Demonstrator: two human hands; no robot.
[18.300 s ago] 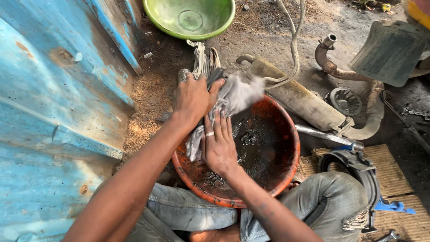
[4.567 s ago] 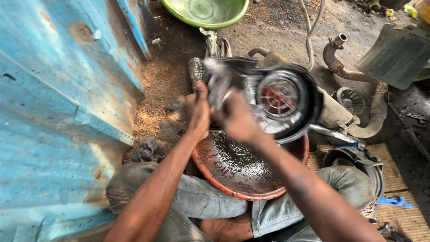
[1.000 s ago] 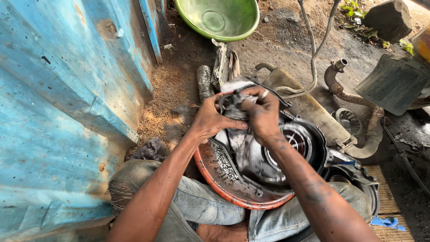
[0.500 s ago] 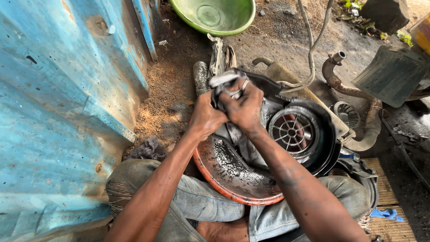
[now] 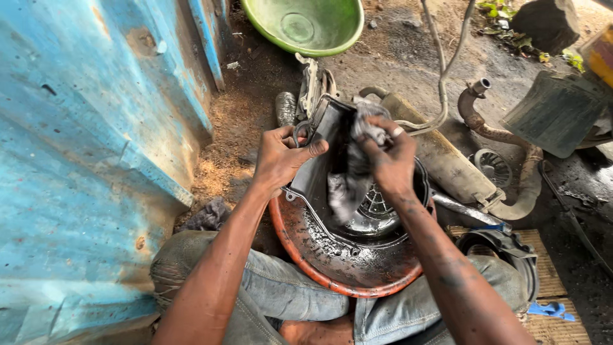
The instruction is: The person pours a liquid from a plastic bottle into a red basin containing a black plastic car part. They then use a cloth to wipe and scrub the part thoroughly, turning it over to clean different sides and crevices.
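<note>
Both hands grip now: my left hand (image 5: 281, 156) clamps the dark engine cover (image 5: 319, 160) at 12 o'clock over the orange basin (image 5: 300, 259), which I have tilted upright since a moment ago, so my right hand (image 5: 389, 160) wipes inside with the grey rag (image 5: 348, 182).

Green bowl (image 5: 305, 24) up top, blue metal wall (image 5: 83, 160) left, exhaust pipe (image 5: 504, 137) w/ muffler (rusty) right.

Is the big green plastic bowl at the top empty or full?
Nearly empty. The green plastic bowl stands upright on the ground, its inner bottom visible, with perhaps a thin film of liquid there; no objects lie inside.
</note>
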